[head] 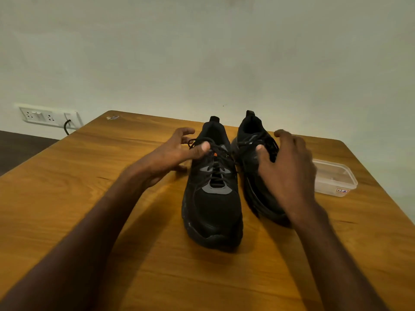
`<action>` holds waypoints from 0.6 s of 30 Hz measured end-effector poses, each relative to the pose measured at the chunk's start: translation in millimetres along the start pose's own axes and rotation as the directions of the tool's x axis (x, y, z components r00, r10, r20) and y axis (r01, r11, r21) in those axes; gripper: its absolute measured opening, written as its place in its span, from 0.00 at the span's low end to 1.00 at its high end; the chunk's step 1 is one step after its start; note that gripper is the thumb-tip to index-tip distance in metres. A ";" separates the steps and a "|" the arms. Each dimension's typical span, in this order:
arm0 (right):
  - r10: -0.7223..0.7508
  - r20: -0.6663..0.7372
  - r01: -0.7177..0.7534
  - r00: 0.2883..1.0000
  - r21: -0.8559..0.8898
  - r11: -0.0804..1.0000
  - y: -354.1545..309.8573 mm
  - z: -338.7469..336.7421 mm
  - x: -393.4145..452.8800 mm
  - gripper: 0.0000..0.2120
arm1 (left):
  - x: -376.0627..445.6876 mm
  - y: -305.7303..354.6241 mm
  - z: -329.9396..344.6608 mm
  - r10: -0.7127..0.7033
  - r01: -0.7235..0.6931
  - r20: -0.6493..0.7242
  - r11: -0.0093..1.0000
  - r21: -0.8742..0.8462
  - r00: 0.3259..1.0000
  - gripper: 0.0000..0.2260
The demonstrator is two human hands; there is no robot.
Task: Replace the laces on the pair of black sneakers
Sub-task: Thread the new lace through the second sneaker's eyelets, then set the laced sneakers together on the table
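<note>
Pale wall (202, 52) behind wooden table (89, 176); socket panel (42, 116) at left with black cable plugged in. Two black sneakers side by side mid-table, toes toward camera. Left sneaker (213, 198) upright, black laces (215, 167) threaded. Right sneaker (258, 167) tilted, partly hidden. Left hand (173, 153) fingers spread, thumb touching left sneaker's laces. Right hand (287, 167) fingers loosely spread over right sneaker; grip unclear. Clear plastic container (336, 178) right of sneakers.

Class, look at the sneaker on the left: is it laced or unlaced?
Laced: the left sneaker has black laces criss-crossing its eyelets.
</note>
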State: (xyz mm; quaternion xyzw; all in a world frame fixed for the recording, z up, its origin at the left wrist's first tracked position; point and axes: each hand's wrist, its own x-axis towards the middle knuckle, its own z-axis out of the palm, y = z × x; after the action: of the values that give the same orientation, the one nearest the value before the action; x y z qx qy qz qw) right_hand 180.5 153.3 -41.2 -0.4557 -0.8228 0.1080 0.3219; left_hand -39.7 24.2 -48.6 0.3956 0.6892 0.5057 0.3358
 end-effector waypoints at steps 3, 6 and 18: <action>-0.001 0.171 0.018 0.985 -0.097 0.995 2.0 4.0 -0.2 0.35 | 4.7 -3.6 9.3 0.058 -0.071 0.092 0.988 0.135 0.994 0.48; 0.008 0.248 0.019 0.969 -0.107 0.994 3.4 -4.6 5.6 0.35 | 8.4 -7.2 14.7 0.086 -0.090 0.040 0.988 0.128 0.996 0.48; 0.030 0.336 0.000 0.941 -0.088 0.996 -10.3 -17.7 -2.0 0.35 | 0.4 1.8 16.7 0.126 -0.147 0.115 0.969 0.199 0.985 0.46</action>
State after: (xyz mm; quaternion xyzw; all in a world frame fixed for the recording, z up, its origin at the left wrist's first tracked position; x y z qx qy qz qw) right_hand 185.3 143.8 -23.6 -0.4502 -0.8662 0.1512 0.1557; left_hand -25.1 32.0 -51.3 0.5002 0.6910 0.4326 0.2918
